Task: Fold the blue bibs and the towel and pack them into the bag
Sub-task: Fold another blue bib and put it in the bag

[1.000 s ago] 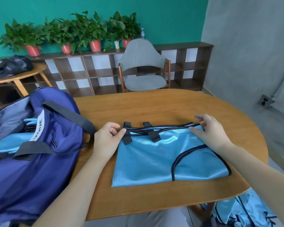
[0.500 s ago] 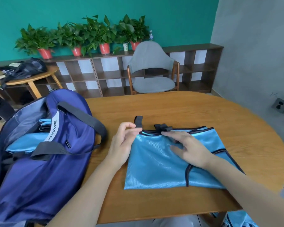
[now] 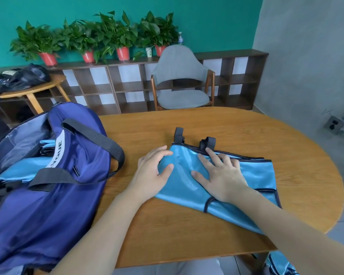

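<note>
Lying on wooden table: one light-blue bib, dark-trimmed, black straps at far edge. Left hand at bib's left edge, fingers curled round the fabric, thumb on top. Right hand flat on bib, fingers spread, pressing. Navy bag at table's left, unzipped, folded blue bibs inside. Behind: grey chair, potted plants
</note>
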Demonstrator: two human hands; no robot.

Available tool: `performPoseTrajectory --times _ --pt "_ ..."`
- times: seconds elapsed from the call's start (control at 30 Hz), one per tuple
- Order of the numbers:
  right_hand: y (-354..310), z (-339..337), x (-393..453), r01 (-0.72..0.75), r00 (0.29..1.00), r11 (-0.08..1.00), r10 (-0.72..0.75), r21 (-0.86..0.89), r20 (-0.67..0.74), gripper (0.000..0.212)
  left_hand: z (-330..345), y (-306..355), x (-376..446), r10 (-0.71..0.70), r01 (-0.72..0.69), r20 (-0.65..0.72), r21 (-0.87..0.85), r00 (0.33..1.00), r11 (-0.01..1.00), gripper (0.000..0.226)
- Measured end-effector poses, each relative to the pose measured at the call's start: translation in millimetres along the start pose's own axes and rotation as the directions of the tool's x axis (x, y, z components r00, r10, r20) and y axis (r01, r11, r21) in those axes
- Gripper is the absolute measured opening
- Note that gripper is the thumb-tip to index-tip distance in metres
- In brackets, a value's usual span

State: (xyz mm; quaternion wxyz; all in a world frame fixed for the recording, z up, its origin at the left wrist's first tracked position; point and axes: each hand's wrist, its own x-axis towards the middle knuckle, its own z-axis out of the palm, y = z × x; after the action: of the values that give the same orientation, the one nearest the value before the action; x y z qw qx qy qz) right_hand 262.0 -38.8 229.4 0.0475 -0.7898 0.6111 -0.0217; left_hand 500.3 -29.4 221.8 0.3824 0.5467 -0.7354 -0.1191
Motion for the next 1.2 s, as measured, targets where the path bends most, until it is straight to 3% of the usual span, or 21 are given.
performPoseTrajectory --times 0.13,0.23,0.27,0.33,0.4,0.43,0.5,0.6,0.7,0.77,0.83,0.9,1.0,1.07,1.2 --pt "-8.8 -6.2 0.8 -0.302 0.953 0.953 0.302 0.014 0.002 0.08 -0.5 -2.7 -2.5 0.039 -0.038 -0.021 0.063 0.999 0.997 0.03" --pt "-7.8 -14.4 5.4 -0.333 0.94 0.94 0.324 -0.08 -0.107 0.075 3.8 0.8 -4.1 0.043 -0.042 -0.017 0.056 0.999 0.998 0.028" --pt "-3.9 -15.2 7.9 -0.269 0.951 0.956 0.245 -0.115 -0.19 0.07 5.8 1.9 -3.8 0.047 -0.046 -0.017 0.051 0.999 0.998 0.027" --pt "7.3 -14.1 13.0 0.008 0.959 0.987 -0.054 -0.162 -0.278 0.063 8.6 5.3 -3.0 0.043 -0.042 -0.002 0.048 0.999 0.998 0.028" --pt "18.5 -11.8 16.3 0.309 0.917 0.934 -0.343 -0.18 -0.205 0.066 11.3 7.7 -1.9 0.049 -0.049 0.008 0.06 0.999 0.997 0.033" --pt "22.8 -10.8 17.5 0.38 0.905 0.916 -0.397 -0.128 -0.151 0.069 12.1 8.0 -1.7 0.049 -0.05 0.016 0.069 0.999 0.996 0.038" --pt "24.8 -10.1 17.1 0.311 0.95 0.95 -0.311 0.029 -0.028 0.077 14.5 4.9 -0.6 0.045 -0.047 0.026 0.079 0.999 0.996 0.043" --pt "10.1 -0.4 16.1 0.074 0.995 0.995 -0.069 0.07 -0.069 0.075 17.1 -0.3 1.3 0.046 -0.046 0.001 0.074 0.999 0.996 0.041" --pt "-17.3 6.5 14.3 -0.163 0.985 0.983 0.167 0.078 -0.047 0.075 19.9 -0.1 3.7 0.053 -0.053 -0.003 0.081 0.999 0.995 0.04" --pt "-29.2 7.3 15.0 -0.239 0.971 0.968 0.239 0.082 0.002 0.076 20.1 0.7 4.2 0.062 -0.062 0.009 0.068 0.998 0.996 0.041" --pt "-29.2 2.5 17.2 -0.202 0.977 0.979 0.203 0.026 -0.06 0.077 18.2 2.7 3.6 0.06 -0.062 0.042 0.052 0.997 0.997 0.043" --pt "-21.1 -2.0 17.9 -0.068 0.988 0.995 0.057 -0.078 -0.143 0.083 15.1 5.8 2.5 0.034 -0.038 0.097 0.039 0.995 0.999 0.048" --pt "-0.6 -7.1 19.6 0.095 0.986 0.982 -0.115 -0.163 -0.118 0.102 13.5 8.7 2.8 0.021 -0.048 0.228 0.113 0.974 0.992 0.058" --pt "18.9 -7.6 24.4 0.079 0.988 0.984 -0.099 -0.161 -0.117 0.098 12.9 11.3 4.8 0.006 -0.091 0.352 0.226 0.936 0.97 0.061" --pt "54.2 -7.9 28.8 -0.097 0.995 0.995 0.098 0.006 -0.037 0.087 12.9 15.2 7.8 -0.09 -0.138 0.526 0.379 0.846 0.915 0.075"
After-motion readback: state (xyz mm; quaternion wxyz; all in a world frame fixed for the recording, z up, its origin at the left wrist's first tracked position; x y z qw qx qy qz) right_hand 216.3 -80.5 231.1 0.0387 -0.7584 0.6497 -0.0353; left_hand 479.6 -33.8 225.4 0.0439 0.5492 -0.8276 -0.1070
